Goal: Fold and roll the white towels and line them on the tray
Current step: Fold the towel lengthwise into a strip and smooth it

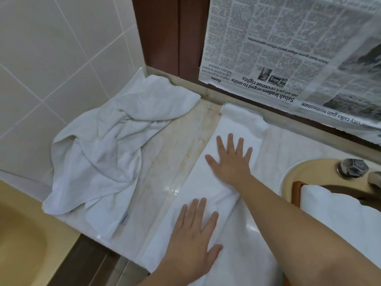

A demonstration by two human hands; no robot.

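A white towel, folded into a long narrow strip (pixel 218 193), lies flat on the marble counter (pixel 165 162), running from the counter's front edge toward the back ledge under the newspaper (pixel 288 48) that covers the wall there. Both hands lie on this folded towel with fingers straight and spread, pressing it down and gripping nothing. The right hand (pixel 232 159) rests on the half of the strip nearer the newspaper; the left hand (pixel 194 234) rests on the half nearer the front edge.

The cloth looks soft, light and limp. It holds a fold only while something presses it, and the far end of the strip, beyond the right hand, shows a slightly ragged, uneven layer. The counter is glossy, so the strip would probably slide if pushed sideways rather than pressed straight down. It is neither fragile nor heavy, and its bulk comes from the stacked layers.

For rolling, the sensible place to take hold appears to be one short end, with fingers curled under the edge across its full width so the layers do not fan apart, while the other palm keeps the rest flat.

Left of the folded towel, near the tiled corner, a second white towel (pixel 107 145) lies crumpled and unfolded. To the right of the strip, over the basin (pixel 288 178) beside the tap (pixel 353 168), a wooden tray (pixel 296 193) shows its corner, with what seems to be a finished towel roll (pixel 340 215) on it.
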